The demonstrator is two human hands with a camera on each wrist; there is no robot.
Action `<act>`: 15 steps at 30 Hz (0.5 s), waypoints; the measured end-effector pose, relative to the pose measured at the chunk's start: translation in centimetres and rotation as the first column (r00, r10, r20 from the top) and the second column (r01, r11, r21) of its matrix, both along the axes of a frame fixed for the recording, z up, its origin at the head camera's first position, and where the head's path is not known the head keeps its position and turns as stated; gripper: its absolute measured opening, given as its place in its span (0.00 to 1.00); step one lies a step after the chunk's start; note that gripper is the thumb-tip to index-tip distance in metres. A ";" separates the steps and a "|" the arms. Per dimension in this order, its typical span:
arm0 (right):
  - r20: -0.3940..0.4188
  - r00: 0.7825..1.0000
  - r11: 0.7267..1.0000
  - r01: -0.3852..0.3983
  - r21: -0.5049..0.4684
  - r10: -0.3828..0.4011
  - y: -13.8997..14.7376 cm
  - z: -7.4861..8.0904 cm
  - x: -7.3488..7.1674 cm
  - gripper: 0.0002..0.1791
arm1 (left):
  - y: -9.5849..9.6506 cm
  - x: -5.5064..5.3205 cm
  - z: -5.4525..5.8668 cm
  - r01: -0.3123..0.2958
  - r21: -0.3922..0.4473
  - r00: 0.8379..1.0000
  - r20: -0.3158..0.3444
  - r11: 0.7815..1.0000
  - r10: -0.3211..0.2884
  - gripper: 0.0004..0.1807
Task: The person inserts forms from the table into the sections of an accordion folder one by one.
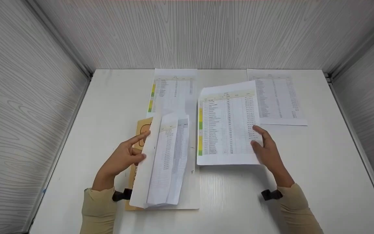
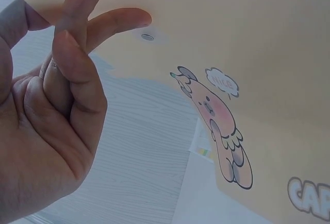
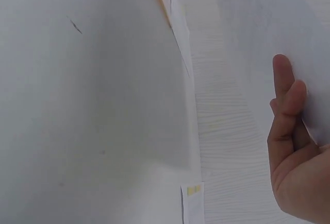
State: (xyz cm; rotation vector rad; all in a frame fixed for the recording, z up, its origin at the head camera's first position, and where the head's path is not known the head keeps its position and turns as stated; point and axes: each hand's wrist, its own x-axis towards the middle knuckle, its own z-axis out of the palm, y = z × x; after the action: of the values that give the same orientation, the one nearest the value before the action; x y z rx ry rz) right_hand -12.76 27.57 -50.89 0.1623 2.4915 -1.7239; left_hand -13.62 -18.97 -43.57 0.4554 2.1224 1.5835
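Note:
My left hand [image 1: 122,161] holds the left edge of a tan folder [image 2: 278,105] with its cover raised. Thumb and index finger lie on the cover's white inner side. In the left wrist view, the outside shows a cartoon animal [image 2: 216,118] and partly cut-off lettering [image 2: 312,198]. Creased printed sheets [image 1: 163,159] stand tilted inside the opened folder. To the right, my right hand [image 1: 268,151] grips a printed sheet [image 1: 227,126] by its lower right edge, thumb on the printed face. Other fingers are behind the paper, as the right wrist view shows.
One printed sheet [image 1: 174,92] lies at the back of the white table [image 1: 226,208], behind the folder. Another sheet [image 1: 276,100] lies at the back right, partly covered by the held one. Wood-grain panels [image 1: 187,35] enclose the back and sides.

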 end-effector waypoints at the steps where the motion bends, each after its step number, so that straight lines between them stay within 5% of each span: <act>1: -0.002 1.000 1.000 -0.003 0.000 0.003 -0.3 -0.2 0.2 0.31 | 0.0 0.0 0.0 -0.001 0.013 1.000 0.002 1.000 0.001 0.40; 15: 0.036 0.999 0.999 -0.008 -0.051 0.010 -3.2 -2.0 2.2 0.31 | 0.0 0.1 0.0 -0.014 0.042 1.000 0.021 0.999 0.013 0.41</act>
State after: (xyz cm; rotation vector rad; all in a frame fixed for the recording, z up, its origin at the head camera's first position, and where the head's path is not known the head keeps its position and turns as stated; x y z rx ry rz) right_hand -10.61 24.35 -52.86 0.1759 2.4175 -1.7625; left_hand -13.47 -18.97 -43.53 0.4378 2.0842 1.6365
